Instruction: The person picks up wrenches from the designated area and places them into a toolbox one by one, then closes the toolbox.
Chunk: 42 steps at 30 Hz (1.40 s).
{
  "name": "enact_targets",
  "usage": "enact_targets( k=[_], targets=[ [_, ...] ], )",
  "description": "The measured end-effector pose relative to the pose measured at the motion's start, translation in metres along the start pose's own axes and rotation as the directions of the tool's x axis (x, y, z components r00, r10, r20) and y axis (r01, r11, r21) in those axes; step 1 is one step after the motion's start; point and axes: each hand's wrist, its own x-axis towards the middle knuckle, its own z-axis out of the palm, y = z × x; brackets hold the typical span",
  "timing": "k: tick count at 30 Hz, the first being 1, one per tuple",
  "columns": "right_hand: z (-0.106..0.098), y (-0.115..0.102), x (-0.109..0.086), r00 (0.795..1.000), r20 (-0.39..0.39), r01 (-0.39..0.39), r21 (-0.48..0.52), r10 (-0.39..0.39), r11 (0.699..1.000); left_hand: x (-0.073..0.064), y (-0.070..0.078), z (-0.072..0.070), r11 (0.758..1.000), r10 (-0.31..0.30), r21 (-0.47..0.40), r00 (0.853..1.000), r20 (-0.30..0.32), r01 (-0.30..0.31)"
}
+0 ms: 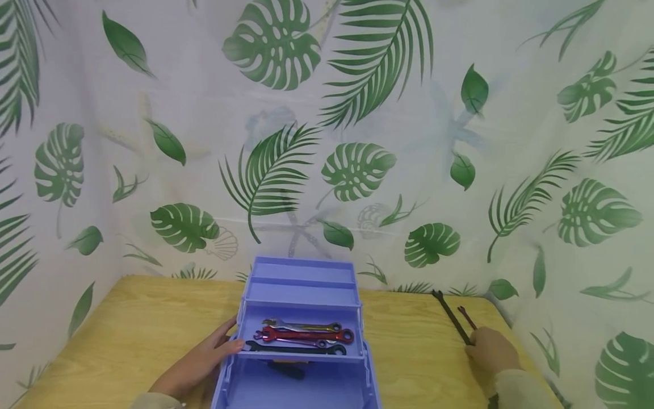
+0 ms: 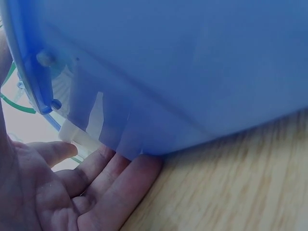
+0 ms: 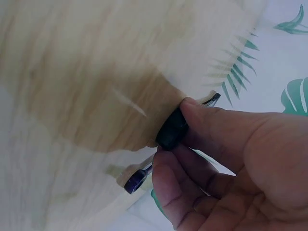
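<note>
A blue plastic toolbox stands open, its raised tray holding several wrenches in red, black, purple and silver-gold. My left hand rests against the toolbox's left side, thumb at the tray edge. In the left wrist view its fingers touch the lower wall, close to the tabletop. At the right, my right hand pinches a black wrench between thumb and fingers; its dark end shows in the right wrist view. Beside it, a smaller purple-red wrench lies on the table, partly hidden by the hand.
Below the tray, a dark-handled tool lies in the toolbox's lower compartment, partly covered. The wood-grain table ends at a leaf-printed cloth wall behind and at both sides.
</note>
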Motion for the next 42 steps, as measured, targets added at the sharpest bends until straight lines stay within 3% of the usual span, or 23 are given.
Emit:
enact_targets(
  k=[9,18,25,35,38,42],
  targets=[
    [-0.003,-0.013,-0.005,1.000,-0.007,-0.015,-0.009,0.015,1.000,0.000,0.002,0.002,0.999,-0.010,0.032,0.999,-0.034,0.011],
    [0.000,-0.020,-0.008,1.000,-0.008,-0.026,0.039,0.026,0.999,-0.002,0.001,0.001,1.000,0.028,0.001,1.000,-0.008,-0.028],
    [0.008,-0.027,-0.015,0.998,-0.026,-0.057,0.023,0.058,0.998,0.000,0.000,0.001,1.000,0.004,0.017,1.000,-0.020,-0.004],
    [0.001,-0.028,-0.032,0.994,0.029,-0.108,0.075,0.106,0.991,0.003,-0.003,-0.001,1.000,-0.006,0.006,1.000,-0.006,0.006],
    [-0.003,-0.028,-0.034,0.995,-0.019,-0.097,0.122,0.100,0.988,0.003,-0.003,-0.001,1.000,-0.006,0.011,1.000,-0.008,0.006],
    [-0.007,-0.031,-0.033,0.984,-0.171,-0.024,0.155,0.050,0.988,0.002,-0.002,-0.002,1.000,-0.010,0.004,1.000,-0.007,0.010]
  ],
)
